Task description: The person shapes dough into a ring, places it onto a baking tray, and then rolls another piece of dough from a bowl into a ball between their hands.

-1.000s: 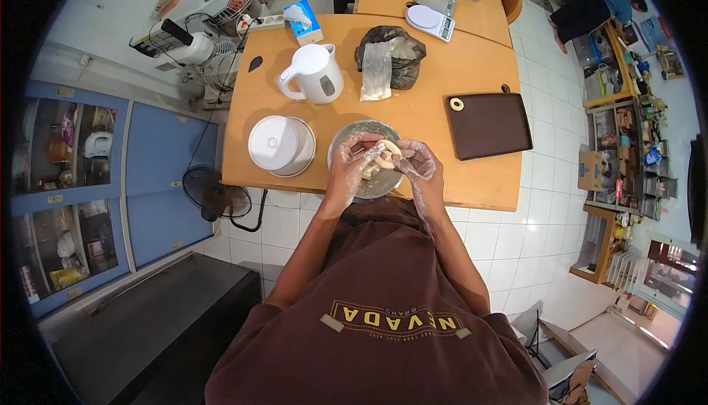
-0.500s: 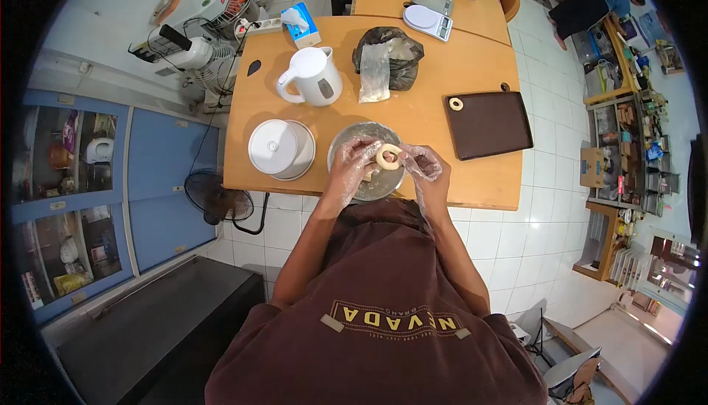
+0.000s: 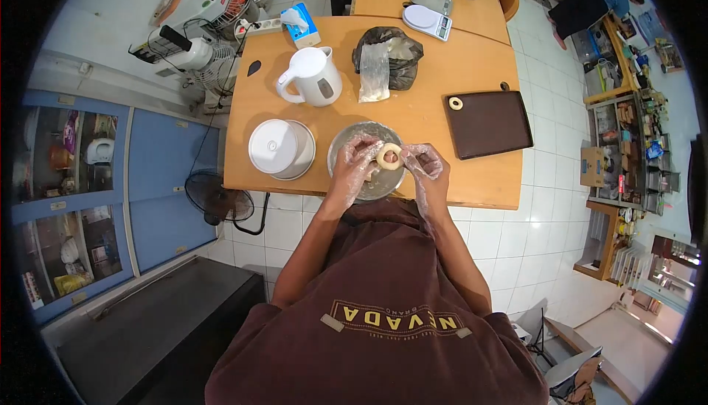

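A pale dough ring (image 3: 389,156) is held between my two hands, above a metal bowl (image 3: 346,136) at the table's front edge. My left hand (image 3: 356,165), dusted with flour, pinches the ring's left side. On its right side, the floury fingers of my right hand (image 3: 426,165) close on the ring. Some dough lies in the bowl, partly hidden by my left hand. Another dough ring (image 3: 456,103) rests in the upper left corner of a dark brown tray (image 3: 490,126), to the right of the bowl.
On the wooden table (image 3: 295,186) stand a white lidded container (image 3: 274,145), a white kettle (image 3: 316,78), a tissue box (image 3: 301,27), a black plastic bag (image 3: 405,66) and a scale (image 3: 428,21). A person (image 3: 594,7) is at the upper right, by the shelves.
The dough ring has turned slightly between my hands and has come a little to the right. My right fingers have shifted at its edge.
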`<state>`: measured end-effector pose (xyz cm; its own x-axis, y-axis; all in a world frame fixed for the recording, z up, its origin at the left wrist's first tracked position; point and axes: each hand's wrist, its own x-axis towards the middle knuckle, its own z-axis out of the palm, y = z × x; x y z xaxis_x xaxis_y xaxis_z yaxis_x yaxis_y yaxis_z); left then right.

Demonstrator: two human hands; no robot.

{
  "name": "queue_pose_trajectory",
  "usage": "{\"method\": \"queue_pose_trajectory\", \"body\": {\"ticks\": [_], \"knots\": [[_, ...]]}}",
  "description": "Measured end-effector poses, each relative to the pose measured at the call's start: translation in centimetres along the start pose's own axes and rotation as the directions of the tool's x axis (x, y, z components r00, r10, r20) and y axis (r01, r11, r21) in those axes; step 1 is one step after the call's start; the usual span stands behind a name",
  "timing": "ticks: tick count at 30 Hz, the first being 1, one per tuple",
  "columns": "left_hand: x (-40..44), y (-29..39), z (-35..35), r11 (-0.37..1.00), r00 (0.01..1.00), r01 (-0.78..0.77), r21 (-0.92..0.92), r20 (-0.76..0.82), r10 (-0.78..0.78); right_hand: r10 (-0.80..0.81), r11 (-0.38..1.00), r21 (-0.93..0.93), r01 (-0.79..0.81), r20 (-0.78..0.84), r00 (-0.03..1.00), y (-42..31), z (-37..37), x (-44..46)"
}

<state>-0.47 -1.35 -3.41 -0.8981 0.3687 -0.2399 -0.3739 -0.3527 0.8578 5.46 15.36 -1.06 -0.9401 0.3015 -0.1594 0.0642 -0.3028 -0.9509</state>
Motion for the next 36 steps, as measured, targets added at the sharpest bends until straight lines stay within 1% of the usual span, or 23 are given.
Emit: {"method": "queue_pose_trajectory", "body": {"ticks": [2, 5, 8, 11, 14, 17, 20, 23, 26, 29, 32, 35, 36], "knots": [[-0.1, 0.4, 0.5, 0.998, 1.000, -0.002, -0.060, -0.016, 0.001, 0.006, 0.998, 0.063, -0.006, -0.002, 1.000, 0.5, -0.3, 0.0], [0.0, 0.3, 0.6, 0.999, 0.998, 0.030, -0.035, -0.054, -0.032, 0.028, 0.990, 0.138, -0.025, -0.020, 0.999, 0.6, -0.1, 0.0], [0.0, 1.0, 1.2, 0.976, 0.991, 0.134, 0.173, -0.040, -0.129, 0.096, 0.990, 0.106, -0.093, -0.023, 0.995, -0.1, 0.5, -0.1], [0.2, -0.2, 0.4, 0.995, 0.994, -0.007, 0.103, 0.111, -0.004, 0.067, 0.997, 0.047, -0.067, 0.003, 0.998, 0.3, 0.2, 0.0], [0.2, 0.3, 0.7, 0.986, 0.999, 0.040, 0.160, 0.017, -0.043, 0.058, 0.990, 0.130, -0.060, 0.016, 0.998, 0.2, 0.0, -0.2], [0.3, 0.3, 0.4, 0.991, 0.999, 0.008, 0.131, 0.037, -0.013, 0.052, 0.982, 0.181, -0.057, 0.032, 0.998, 0.0, -0.4, -0.3], [0.2, 0.4, 1.0, 0.992, 1.000, -0.007, 0.125, 0.027, 0.004, 0.068, 0.982, 0.174, -0.071, 0.023, 0.997, -0.1, -0.4, -0.3], [0.0, 0.3, 1.9, 0.979, 0.999, -0.028, 0.202, 0.026, 0.023, 0.055, 0.993, 0.102, -0.056, 0.004, 0.998, 0.0, -0.1, -0.2], [-0.2, 0.4, 2.1, 0.986, 0.998, -0.018, 0.167, 0.060, 0.008, 0.023, 0.998, 0.066, -0.024, 0.015, 1.000, 0.4, -0.2, 0.0], [-0.1, 0.0, 1.4, 0.994, 0.999, 0.036, 0.102, -0.019, -0.034, 0.043, 0.992, 0.122, -0.043, 0.007, 0.999, 0.1, -0.5, -0.3], [0.1, -0.5, 1.2, 0.992, 0.997, 0.053, -0.114, -0.055, -0.060, 0.039, 0.985, 0.165, -0.042, 0.019, 0.999, 0.1, -0.8, -0.4], [0.0, 0.0, 2.2, 0.975, 0.998, 0.008, -0.222, -0.056, -0.021, 0.044, 0.979, 0.196, -0.048, 0.022, 0.999, 0.1, -1.0, -0.4], [0.1, -0.1, 2.2, 0.971, 0.999, 0.005, -0.241, -0.033, -0.014, 0.019, 0.991, 0.132, -0.021, 0.015, 1.000, -0.3, -0.8, -0.4]]}}
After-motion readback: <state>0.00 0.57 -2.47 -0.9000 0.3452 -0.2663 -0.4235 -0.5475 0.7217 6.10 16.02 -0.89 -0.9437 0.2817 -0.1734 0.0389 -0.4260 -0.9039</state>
